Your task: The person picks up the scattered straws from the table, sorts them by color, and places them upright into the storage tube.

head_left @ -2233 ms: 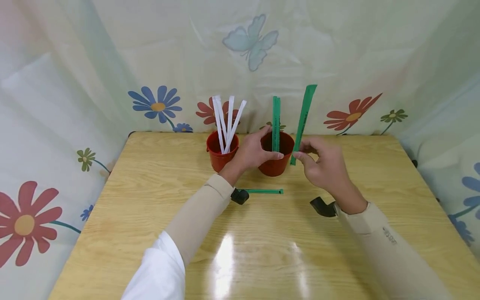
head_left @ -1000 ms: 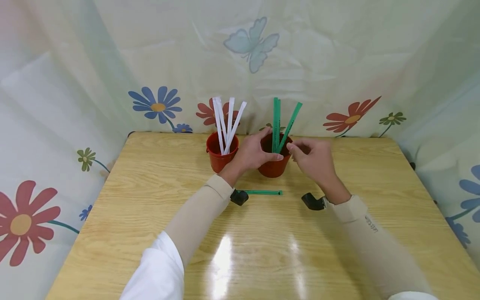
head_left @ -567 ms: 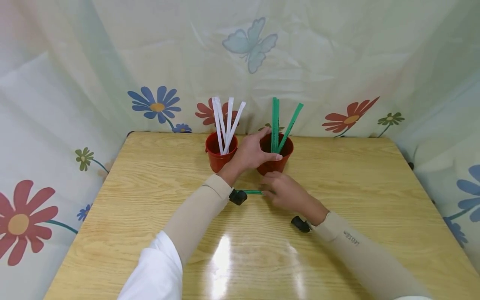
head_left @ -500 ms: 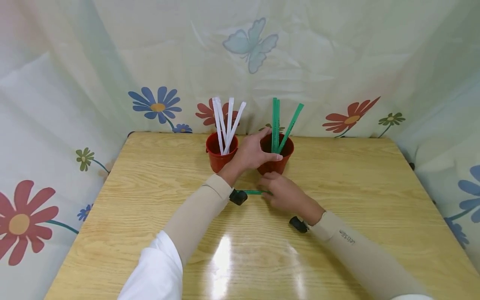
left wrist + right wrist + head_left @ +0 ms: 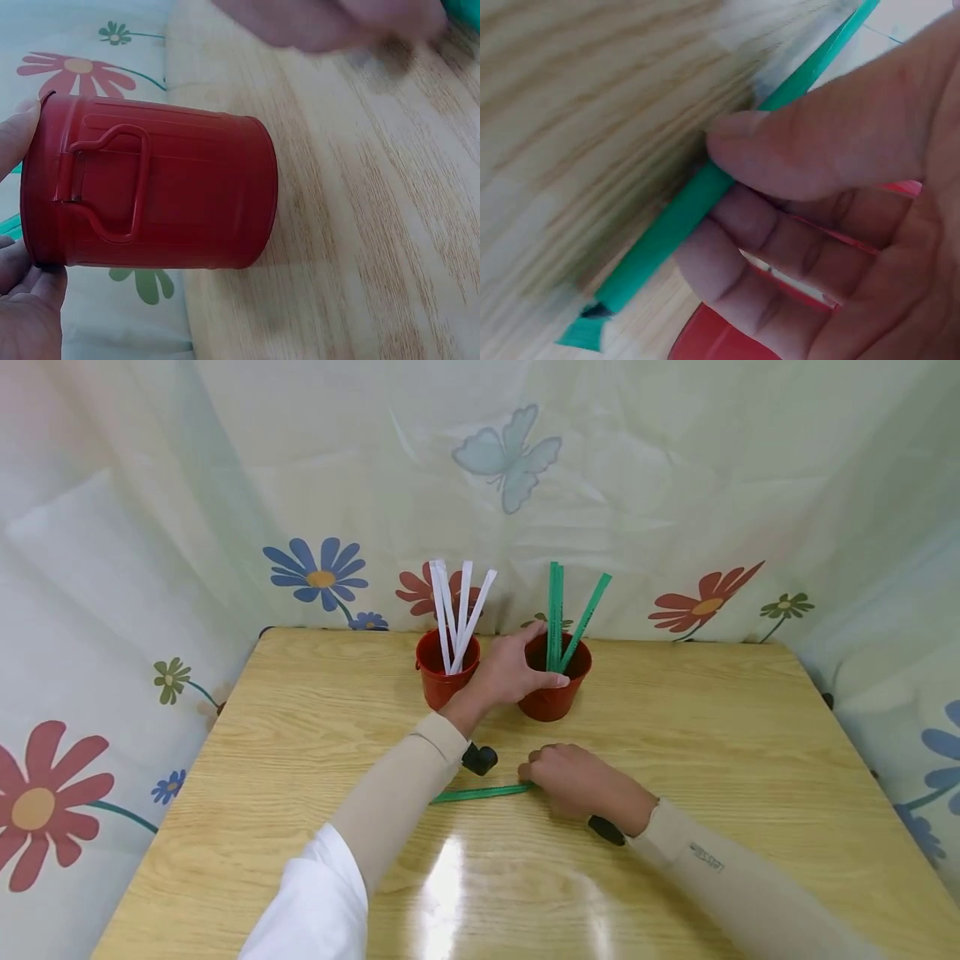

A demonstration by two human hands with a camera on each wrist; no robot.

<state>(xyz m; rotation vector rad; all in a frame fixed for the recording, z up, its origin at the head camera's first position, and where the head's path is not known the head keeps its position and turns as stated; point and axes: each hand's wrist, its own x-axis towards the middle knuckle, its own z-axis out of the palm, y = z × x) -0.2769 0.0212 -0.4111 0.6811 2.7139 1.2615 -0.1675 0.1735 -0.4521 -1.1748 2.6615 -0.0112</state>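
Note:
My left hand [image 5: 510, 672] grips the right-hand red bucket [image 5: 547, 704] by its rim, thumb on the near side and fingers behind. This bucket stands upright with several green paper-wrapped straws [image 5: 556, 614] inside. In the left wrist view the bucket [image 5: 180, 187] shows a folded wire handle on its side. In front of it, my right hand [image 5: 577, 781] pinches one end of another green paper-wrapped straw [image 5: 480, 793], low over the table; my left forearm hides its far end. The right wrist view shows thumb and fingertips on this straw [image 5: 660, 240], near its flattened end.
A second red bucket [image 5: 437, 687] stands left of the first, holding several white paper-wrapped straws [image 5: 457, 618]. Both stand near the back edge of the wooden table [image 5: 300, 735]. A flowered curtain [image 5: 637, 510] hangs behind and at the sides.
My right hand let go of a green straw in the right-hand bucket, came down to the straw on the table, and has drawn it nearer to me. My left hand stays on the bucket.

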